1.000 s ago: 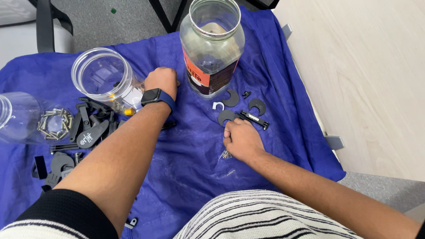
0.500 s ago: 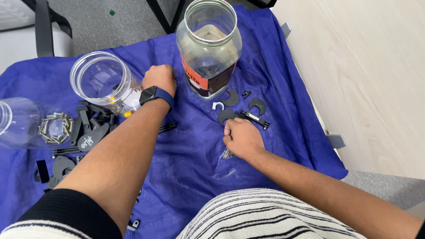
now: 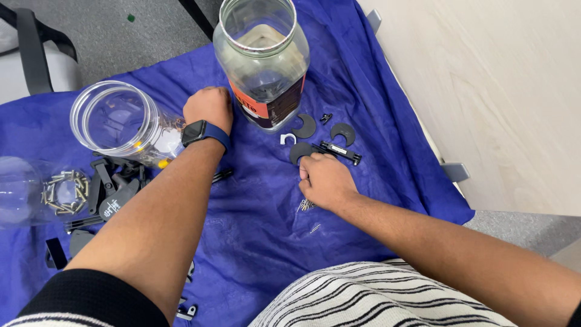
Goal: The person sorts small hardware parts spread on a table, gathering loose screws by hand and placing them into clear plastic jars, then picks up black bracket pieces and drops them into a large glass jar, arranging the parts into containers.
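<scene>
Blue cloth point(image 3: 375, 121) covers the floor. On it, the right hand point(image 3: 325, 180) rests knuckles-up, fingers curled over small black parts point(image 3: 330, 147); whether it grips one I cannot tell. Loose screws point(image 3: 306, 206) lie beside its wrist. The left hand point(image 3: 209, 107), fisted, sits between the tall jar point(image 3: 263, 60) and tipped jar point(image 3: 118, 124).

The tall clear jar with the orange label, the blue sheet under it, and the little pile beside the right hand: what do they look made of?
Tall clear jar with the orange label: probably glass or thick clear plastic; see-through, with glossy highlights. Blue sheet: soft woven cloth, matte, creased into folds. Little pile beside the right hand: seemingly metal screws or pins, silvery and shiny, too small to be sure.
</scene>
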